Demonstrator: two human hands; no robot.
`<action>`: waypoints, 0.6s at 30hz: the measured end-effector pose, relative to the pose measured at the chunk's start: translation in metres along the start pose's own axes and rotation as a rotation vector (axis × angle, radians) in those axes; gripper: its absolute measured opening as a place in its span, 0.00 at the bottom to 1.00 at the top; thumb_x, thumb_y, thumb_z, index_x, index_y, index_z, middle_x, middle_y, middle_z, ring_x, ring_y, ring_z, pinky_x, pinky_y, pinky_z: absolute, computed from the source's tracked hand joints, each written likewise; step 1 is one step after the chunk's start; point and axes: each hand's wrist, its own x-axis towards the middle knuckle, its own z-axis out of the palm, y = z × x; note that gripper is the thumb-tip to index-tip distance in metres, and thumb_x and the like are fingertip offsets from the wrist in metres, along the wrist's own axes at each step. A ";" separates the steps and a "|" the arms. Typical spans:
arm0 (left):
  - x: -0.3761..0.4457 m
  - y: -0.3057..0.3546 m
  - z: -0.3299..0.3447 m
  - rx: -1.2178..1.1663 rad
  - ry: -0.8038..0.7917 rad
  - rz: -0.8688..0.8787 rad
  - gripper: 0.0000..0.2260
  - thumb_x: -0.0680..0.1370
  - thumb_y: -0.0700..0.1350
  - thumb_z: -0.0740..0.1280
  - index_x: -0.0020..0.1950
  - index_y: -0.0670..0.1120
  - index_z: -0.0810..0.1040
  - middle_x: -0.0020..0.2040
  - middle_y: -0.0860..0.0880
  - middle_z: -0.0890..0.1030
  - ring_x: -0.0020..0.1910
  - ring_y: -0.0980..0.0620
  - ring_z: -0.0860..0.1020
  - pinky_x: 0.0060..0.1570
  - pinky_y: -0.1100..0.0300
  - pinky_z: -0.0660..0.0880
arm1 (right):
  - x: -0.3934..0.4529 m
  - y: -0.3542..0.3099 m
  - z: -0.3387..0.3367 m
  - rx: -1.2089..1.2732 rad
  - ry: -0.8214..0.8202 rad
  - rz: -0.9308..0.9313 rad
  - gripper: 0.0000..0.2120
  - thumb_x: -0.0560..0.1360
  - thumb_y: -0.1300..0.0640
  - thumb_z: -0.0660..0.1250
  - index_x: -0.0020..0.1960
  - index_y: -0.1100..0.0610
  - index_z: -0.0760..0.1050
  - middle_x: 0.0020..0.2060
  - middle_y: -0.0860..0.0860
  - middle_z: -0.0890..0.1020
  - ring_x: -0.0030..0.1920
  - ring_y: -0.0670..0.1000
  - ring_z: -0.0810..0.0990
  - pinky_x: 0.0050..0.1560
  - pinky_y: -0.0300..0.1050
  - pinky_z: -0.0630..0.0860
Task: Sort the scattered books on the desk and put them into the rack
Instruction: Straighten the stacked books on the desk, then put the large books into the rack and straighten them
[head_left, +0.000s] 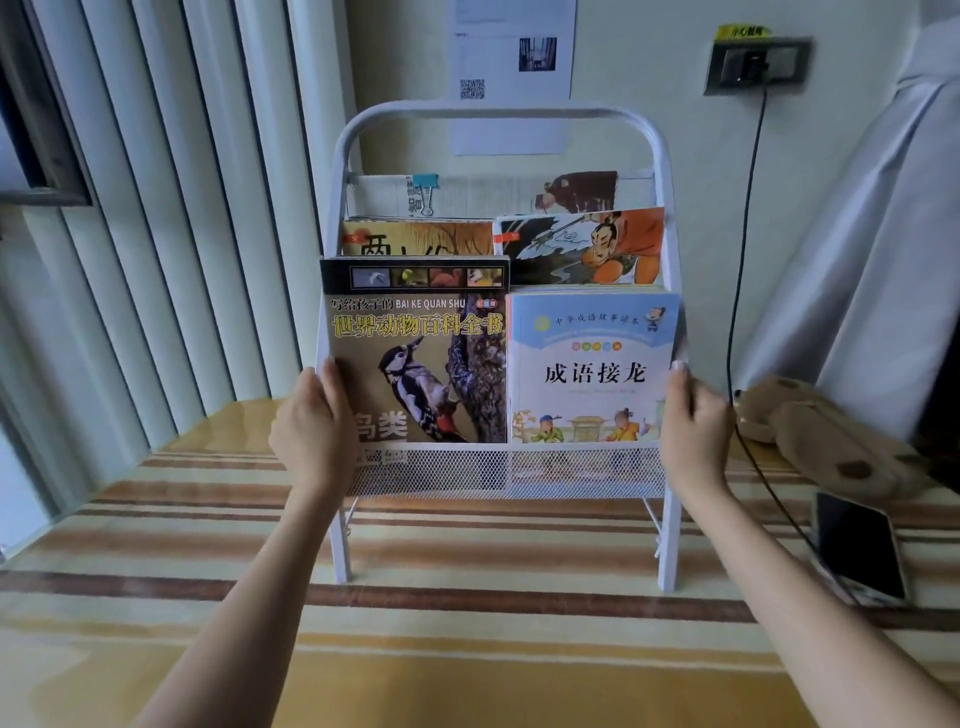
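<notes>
A white metal rack (498, 111) stands on the striped desk against the wall. Its front tier holds a bird encyclopedia with a woodpecker cover (421, 364) on the left and a light-blue idiom book (592, 364) on the right. Behind them sit a yellow-brown book (415, 239) and an orange warrior picture book (582, 247). The top tier holds clipped papers (467, 195). My left hand (311, 426) grips the rack's left side at the encyclopedia's edge. My right hand (693, 421) grips the rack's right post beside the idiom book.
A black phone (857, 551) lies on the desk at the right, with a cable (743, 260) running up to a wall socket. A brown plush toy (821, 436) sits right of the rack. Vertical blinds (156, 234) hang at the left.
</notes>
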 end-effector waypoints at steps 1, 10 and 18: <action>0.001 -0.002 0.001 -0.013 0.011 0.009 0.23 0.83 0.55 0.50 0.39 0.40 0.69 0.31 0.43 0.71 0.34 0.38 0.75 0.33 0.50 0.68 | 0.000 -0.002 0.001 0.002 0.012 -0.007 0.23 0.81 0.47 0.54 0.29 0.56 0.64 0.24 0.57 0.71 0.26 0.57 0.71 0.26 0.49 0.66; -0.022 -0.005 -0.042 -0.074 0.092 0.081 0.19 0.82 0.52 0.51 0.34 0.45 0.65 0.29 0.48 0.67 0.30 0.42 0.69 0.32 0.56 0.58 | -0.030 -0.020 -0.032 -0.030 0.084 0.006 0.25 0.77 0.39 0.52 0.26 0.51 0.58 0.20 0.48 0.65 0.23 0.48 0.64 0.26 0.43 0.59; -0.033 0.001 -0.066 -0.010 0.014 0.017 0.18 0.81 0.57 0.50 0.45 0.43 0.67 0.38 0.37 0.78 0.40 0.36 0.77 0.36 0.51 0.66 | -0.044 -0.050 -0.050 -0.212 0.167 -0.013 0.11 0.80 0.55 0.58 0.41 0.59 0.68 0.33 0.55 0.74 0.34 0.58 0.73 0.30 0.45 0.62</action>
